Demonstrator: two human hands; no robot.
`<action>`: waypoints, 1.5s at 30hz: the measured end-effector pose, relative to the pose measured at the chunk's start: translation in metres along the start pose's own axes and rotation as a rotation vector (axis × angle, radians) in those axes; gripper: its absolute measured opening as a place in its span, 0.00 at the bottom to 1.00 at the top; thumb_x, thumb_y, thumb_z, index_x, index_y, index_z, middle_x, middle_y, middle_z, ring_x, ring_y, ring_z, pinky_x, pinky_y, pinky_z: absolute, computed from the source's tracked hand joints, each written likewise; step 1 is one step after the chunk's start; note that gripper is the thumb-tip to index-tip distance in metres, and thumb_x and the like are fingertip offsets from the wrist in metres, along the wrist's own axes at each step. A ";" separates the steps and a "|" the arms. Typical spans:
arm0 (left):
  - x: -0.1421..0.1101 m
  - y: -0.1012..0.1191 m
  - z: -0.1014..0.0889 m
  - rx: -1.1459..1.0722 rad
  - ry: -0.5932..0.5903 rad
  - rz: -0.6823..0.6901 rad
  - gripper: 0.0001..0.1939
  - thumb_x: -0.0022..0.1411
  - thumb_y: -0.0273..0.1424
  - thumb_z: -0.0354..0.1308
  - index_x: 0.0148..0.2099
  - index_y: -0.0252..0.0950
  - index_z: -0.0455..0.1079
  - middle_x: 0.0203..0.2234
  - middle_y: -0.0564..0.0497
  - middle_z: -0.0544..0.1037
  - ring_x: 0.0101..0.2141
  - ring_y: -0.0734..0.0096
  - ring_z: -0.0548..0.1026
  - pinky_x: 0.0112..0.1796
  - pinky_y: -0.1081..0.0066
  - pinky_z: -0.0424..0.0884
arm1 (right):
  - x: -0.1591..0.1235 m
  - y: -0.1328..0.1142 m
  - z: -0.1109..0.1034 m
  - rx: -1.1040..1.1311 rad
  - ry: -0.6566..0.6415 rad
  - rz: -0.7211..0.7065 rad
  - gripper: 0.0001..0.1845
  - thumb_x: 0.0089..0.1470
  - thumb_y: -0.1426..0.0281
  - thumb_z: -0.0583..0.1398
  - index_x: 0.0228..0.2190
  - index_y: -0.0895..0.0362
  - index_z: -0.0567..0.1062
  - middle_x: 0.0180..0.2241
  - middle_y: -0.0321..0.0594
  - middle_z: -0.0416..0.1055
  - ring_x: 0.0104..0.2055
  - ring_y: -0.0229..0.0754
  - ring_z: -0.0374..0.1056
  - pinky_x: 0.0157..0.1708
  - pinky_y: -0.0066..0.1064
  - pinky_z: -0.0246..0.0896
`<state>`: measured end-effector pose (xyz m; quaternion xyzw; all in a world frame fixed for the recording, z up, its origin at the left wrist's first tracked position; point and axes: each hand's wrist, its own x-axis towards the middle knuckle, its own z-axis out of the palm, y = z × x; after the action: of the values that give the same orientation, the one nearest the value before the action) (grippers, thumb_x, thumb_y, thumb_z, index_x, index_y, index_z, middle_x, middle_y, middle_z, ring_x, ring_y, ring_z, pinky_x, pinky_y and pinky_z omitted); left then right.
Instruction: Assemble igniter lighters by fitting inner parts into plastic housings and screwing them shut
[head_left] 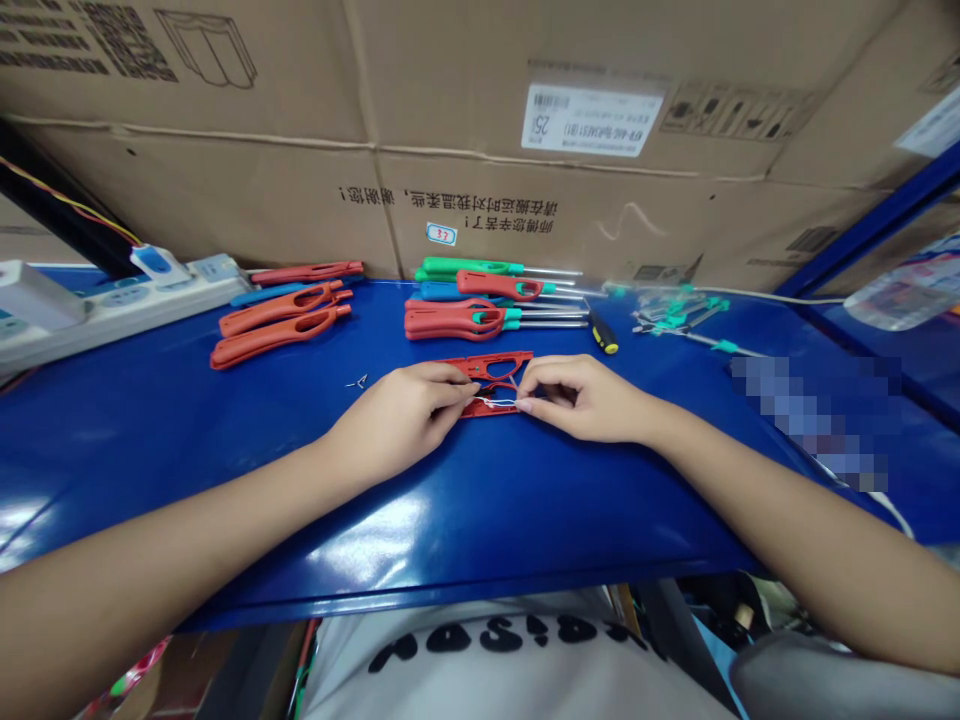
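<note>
Two red lighter handle halves (512, 357) lie open on the blue table between my hands, partly covered by my fingers. My left hand (416, 405) is closed in a pinch over their left part, its fingertips at one end of a thin white wire (499, 403). Across from it, my right hand (589, 398) pinches the other end of the wire, with the remaining fingers curled. A small dark part shows beside my left fingertips; its kind is too small to tell. Several small screws (360, 381) rest left of my left hand.
Red lighter handles (281, 338) lie at the left, near a white power strip (112, 310). Several lighters with metal tubes (454, 322) sit behind my hands, beside a black-and-yellow screwdriver (603, 332). Metal tubes with green ends (682, 312) are heaped at the right. A cardboard box (450, 120) stands behind.
</note>
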<state>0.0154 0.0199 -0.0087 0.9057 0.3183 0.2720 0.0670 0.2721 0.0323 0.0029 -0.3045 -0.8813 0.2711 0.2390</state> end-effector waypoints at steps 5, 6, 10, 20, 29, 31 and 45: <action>-0.001 0.000 0.001 0.064 -0.049 -0.004 0.13 0.70 0.27 0.55 0.50 0.31 0.79 0.46 0.41 0.81 0.45 0.56 0.80 0.47 0.58 0.78 | 0.000 0.000 0.000 -0.061 -0.025 -0.024 0.06 0.62 0.69 0.60 0.35 0.59 0.76 0.32 0.37 0.71 0.27 0.33 0.59 0.30 0.27 0.57; -0.001 0.000 0.001 0.070 -0.055 -0.004 0.14 0.70 0.27 0.54 0.51 0.30 0.78 0.46 0.41 0.81 0.46 0.55 0.80 0.48 0.57 0.78 | 0.000 0.000 0.000 -0.072 -0.032 -0.029 0.06 0.61 0.70 0.60 0.35 0.59 0.76 0.33 0.38 0.71 0.27 0.33 0.59 0.31 0.27 0.57; 0.001 0.002 0.000 0.022 -0.041 -0.041 0.13 0.70 0.26 0.54 0.49 0.30 0.79 0.44 0.42 0.82 0.44 0.57 0.80 0.46 0.59 0.77 | 0.000 -0.001 -0.001 -0.085 -0.047 -0.030 0.05 0.61 0.71 0.60 0.36 0.59 0.77 0.33 0.39 0.72 0.28 0.34 0.61 0.31 0.28 0.58; 0.006 0.002 -0.001 -0.169 0.052 -0.220 0.07 0.65 0.26 0.60 0.40 0.34 0.80 0.36 0.48 0.84 0.36 0.66 0.81 0.40 0.68 0.76 | -0.001 -0.001 0.000 -0.085 -0.057 -0.039 0.06 0.62 0.70 0.60 0.35 0.59 0.77 0.34 0.39 0.72 0.30 0.35 0.62 0.32 0.28 0.58; 0.001 0.007 -0.008 0.046 -0.109 -0.043 0.14 0.70 0.27 0.52 0.45 0.33 0.80 0.43 0.43 0.82 0.42 0.59 0.81 0.45 0.62 0.77 | -0.001 -0.001 0.000 -0.092 -0.060 -0.035 0.06 0.62 0.69 0.60 0.35 0.58 0.76 0.34 0.40 0.72 0.30 0.36 0.63 0.32 0.28 0.58; -0.001 0.011 -0.010 0.140 -0.152 -0.051 0.15 0.72 0.29 0.50 0.47 0.34 0.80 0.45 0.43 0.81 0.43 0.57 0.80 0.43 0.60 0.78 | 0.000 -0.001 0.000 -0.096 -0.061 -0.033 0.07 0.62 0.69 0.60 0.35 0.58 0.76 0.34 0.40 0.72 0.30 0.36 0.63 0.32 0.28 0.58; -0.006 0.026 -0.015 0.500 -0.290 0.082 0.16 0.71 0.29 0.51 0.55 0.31 0.74 0.42 0.39 0.77 0.42 0.52 0.74 0.40 0.57 0.72 | -0.001 0.000 0.000 -0.098 -0.059 -0.026 0.06 0.62 0.69 0.59 0.34 0.57 0.76 0.35 0.40 0.72 0.31 0.36 0.63 0.33 0.29 0.59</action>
<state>0.0175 -0.0046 0.0085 0.9356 0.3257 0.0552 -0.1243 0.2725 0.0314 0.0026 -0.2963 -0.9041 0.2334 0.2011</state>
